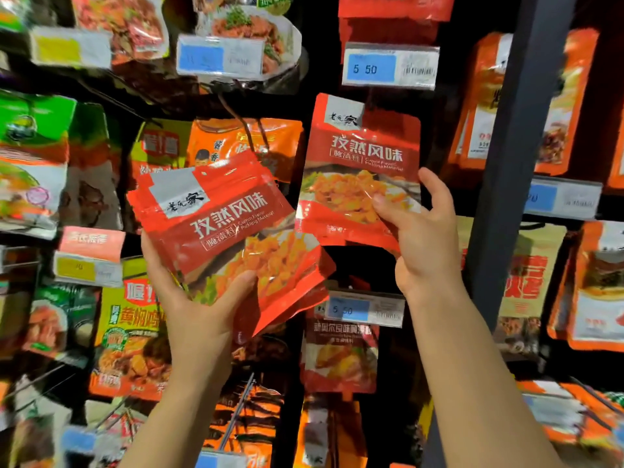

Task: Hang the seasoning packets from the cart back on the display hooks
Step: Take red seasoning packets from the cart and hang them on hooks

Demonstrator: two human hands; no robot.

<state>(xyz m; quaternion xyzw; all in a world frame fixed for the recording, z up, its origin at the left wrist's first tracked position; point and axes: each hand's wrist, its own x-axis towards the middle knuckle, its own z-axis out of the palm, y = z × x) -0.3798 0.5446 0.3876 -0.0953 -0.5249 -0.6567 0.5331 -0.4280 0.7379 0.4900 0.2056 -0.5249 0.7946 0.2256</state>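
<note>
One red packet (359, 170) is raised toward the hook under the price tag (390, 65), pinched by the right hand (420, 231). Left hand (199, 298) grips the remaining stack (226, 228); hanging appears unfinished.

Pretty contrasty shot: the gaps behind the hanging packets go almost pure black while the packaging colours look oversaturated. Light seems to come from above and in front, since both forearms are evenly lit. The glossy red cumin seasoning packet (361, 170) pinched by the right hand (423, 238) shows soft glare across its plastic, and so does the fanned stack of matching red packets (229, 231) in the left hand (199, 298). Centre text is readable. Left of the left hand everything smears into blur, and the edges bend with wide-angle distortion.
</note>
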